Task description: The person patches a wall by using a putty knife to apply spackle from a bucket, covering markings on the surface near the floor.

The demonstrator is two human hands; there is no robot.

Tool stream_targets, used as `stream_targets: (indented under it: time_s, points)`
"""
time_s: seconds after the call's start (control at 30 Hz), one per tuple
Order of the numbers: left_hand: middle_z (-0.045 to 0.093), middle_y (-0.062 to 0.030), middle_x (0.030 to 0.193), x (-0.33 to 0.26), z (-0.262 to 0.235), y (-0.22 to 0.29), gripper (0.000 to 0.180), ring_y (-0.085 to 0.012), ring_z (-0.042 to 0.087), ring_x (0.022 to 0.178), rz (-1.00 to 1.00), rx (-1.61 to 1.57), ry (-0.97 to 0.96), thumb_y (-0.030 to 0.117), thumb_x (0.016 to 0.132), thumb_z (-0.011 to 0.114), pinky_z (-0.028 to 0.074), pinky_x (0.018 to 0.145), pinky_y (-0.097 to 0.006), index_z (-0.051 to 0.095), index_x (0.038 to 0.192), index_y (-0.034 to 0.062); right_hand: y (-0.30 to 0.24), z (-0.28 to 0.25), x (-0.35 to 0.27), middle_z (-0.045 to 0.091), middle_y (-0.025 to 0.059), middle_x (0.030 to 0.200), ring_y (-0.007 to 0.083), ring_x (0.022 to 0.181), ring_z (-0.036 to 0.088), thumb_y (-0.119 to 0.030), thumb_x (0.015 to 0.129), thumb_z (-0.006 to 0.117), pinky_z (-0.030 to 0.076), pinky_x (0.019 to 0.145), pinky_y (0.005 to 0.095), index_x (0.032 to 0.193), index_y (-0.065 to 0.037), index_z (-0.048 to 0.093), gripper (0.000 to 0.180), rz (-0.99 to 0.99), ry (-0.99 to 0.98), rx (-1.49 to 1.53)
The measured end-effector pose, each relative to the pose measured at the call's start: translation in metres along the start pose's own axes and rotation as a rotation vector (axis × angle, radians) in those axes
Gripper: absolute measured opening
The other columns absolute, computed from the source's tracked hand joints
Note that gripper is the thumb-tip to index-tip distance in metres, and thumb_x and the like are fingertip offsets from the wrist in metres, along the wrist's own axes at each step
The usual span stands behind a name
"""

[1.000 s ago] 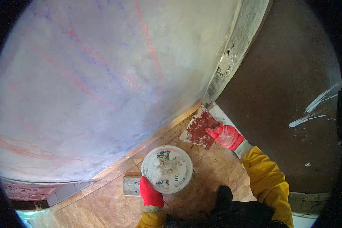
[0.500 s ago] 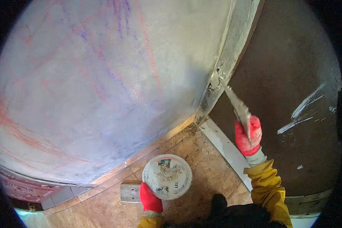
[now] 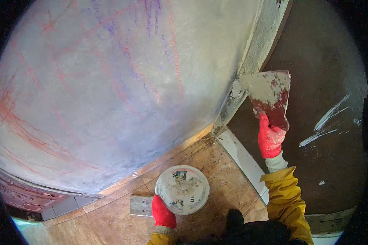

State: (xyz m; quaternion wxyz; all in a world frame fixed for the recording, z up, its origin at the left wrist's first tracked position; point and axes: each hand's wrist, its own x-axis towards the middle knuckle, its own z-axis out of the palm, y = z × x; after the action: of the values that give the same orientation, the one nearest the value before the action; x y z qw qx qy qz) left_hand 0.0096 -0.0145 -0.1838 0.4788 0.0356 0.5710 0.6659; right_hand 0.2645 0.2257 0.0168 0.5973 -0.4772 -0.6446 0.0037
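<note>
My right hand, in a red glove, is closed around a wide putty knife with a dark red and pale, plaster-crusted face. The far left corner of its blade meets the rough, chipped edge of the wall. In my left hand, also red-gloved, is the rim of a round white plastic lid. Grey smears and crumbs lie on that lid, which is held low above the tiled floor. Most of the left fingers are hidden under it.
A pale wall with red and purple scribbles fills the left. To the right stands a brown surface with white scrapes. A grey board lies on the tan tiles, with dark debris near the corner. A white strip runs along the brown surface.
My right hand has risen slightly and turned the putty knife from edge-on to broad face showing, its blade still at the wall edge. My left hand and the lid have barely moved.
</note>
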Motion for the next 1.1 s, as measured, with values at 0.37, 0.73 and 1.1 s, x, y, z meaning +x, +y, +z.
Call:
stream_targets:
  time_s: [0.37, 0.73, 1.1]
  points:
    - [0.057, -0.0189, 0.097, 0.007, -0.011, -0.01, 0.038, -0.026, 0.055, 0.089, 0.25, 0.452, 0.029, 0.026, 0.093, 0.031, 0.042, 0.076, -0.036, 0.053, 0.102, -0.0031, -0.015, -0.008, 0.028, 0.062, 0.0062, 0.089, 0.0154, 0.077, 0.059, -0.006, 0.073, 0.064, 0.045, 0.068, 0.0262, 0.09, -0.003, 0.061, 0.017, -0.075, 0.003, -0.117]
    - [0.057, -0.0175, 0.101, 0.006, -0.004, 0.002, 0.037, -0.024, 0.054, 0.094, 0.204, 0.304, -0.017, 0.026, 0.093, 0.033, 0.042, 0.079, -0.034, 0.051, 0.106, -0.0037, -0.018, -0.021, 0.019, 0.062, 0.0018, 0.078, 0.0081, 0.066, 0.054, -0.006, 0.078, 0.061, 0.041, 0.058, 0.0232, 0.096, -0.003, 0.06, 0.018, -0.011, -0.087, 0.023]
    - [0.055, -0.0212, 0.104, -0.005, 0.001, 0.029, 0.037, -0.0292, 0.052, 0.099, 0.415, 0.763, -0.044, 0.024, 0.093, 0.032, 0.04, 0.083, -0.037, 0.049, 0.108, -0.0047, -0.025, -0.009, 0.025, 0.06, -0.0013, 0.071, 0.0044, 0.056, 0.049, -0.01, 0.079, 0.062, 0.037, 0.049, 0.0211, 0.092, -0.005, 0.06, 0.015, 0.214, -0.072, 0.132]
